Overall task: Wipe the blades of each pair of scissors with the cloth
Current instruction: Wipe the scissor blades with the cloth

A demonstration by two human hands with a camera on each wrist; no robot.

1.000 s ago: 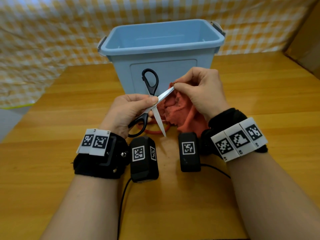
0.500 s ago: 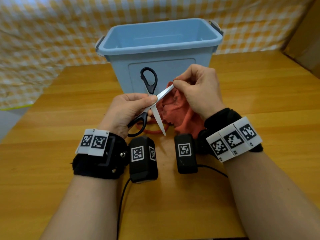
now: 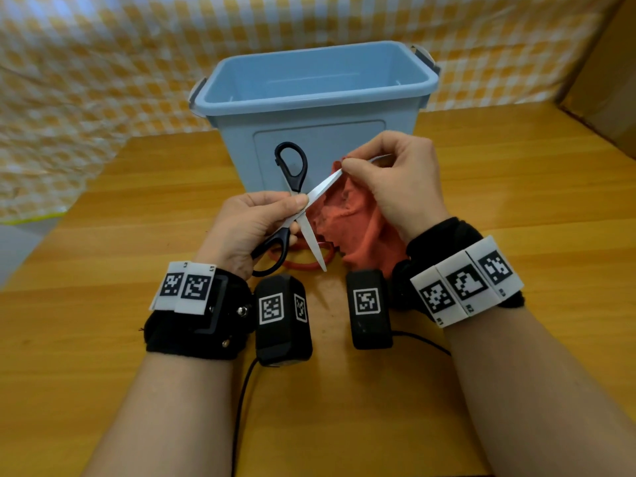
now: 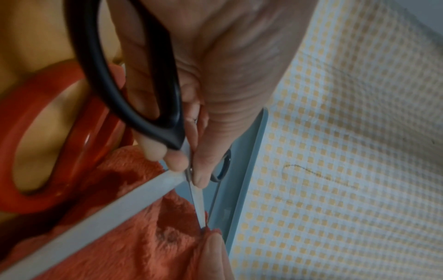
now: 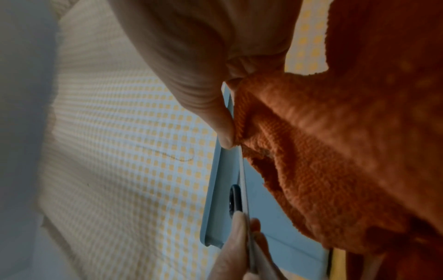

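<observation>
My left hand (image 3: 261,222) grips the black-handled scissors (image 3: 292,173) at their pivot, blades spread apart in the air above the table. One blade (image 3: 325,187) points up and right, the other (image 3: 313,246) points down toward me. My right hand (image 3: 395,180) pinches the orange cloth (image 3: 354,218) round the upper blade near its tip. In the left wrist view my thumb and fingers (image 4: 179,161) clamp the pivot, and the cloth (image 4: 143,227) hangs under the blade (image 4: 100,212). The right wrist view shows my thumb (image 5: 223,128) pressing the cloth (image 5: 311,142) against the blade's edge.
A light blue plastic bin (image 3: 316,108) stands just behind my hands. Red-handled scissors (image 3: 303,263) lie on the wooden table (image 3: 103,339) under the black pair, partly hidden. A yellow checked curtain hangs behind. A cardboard box (image 3: 605,80) sits at far right.
My right hand with the cloth has slid along the upper blade toward its tip, up and to the right. The left hand keeps the scissors nearly still.
</observation>
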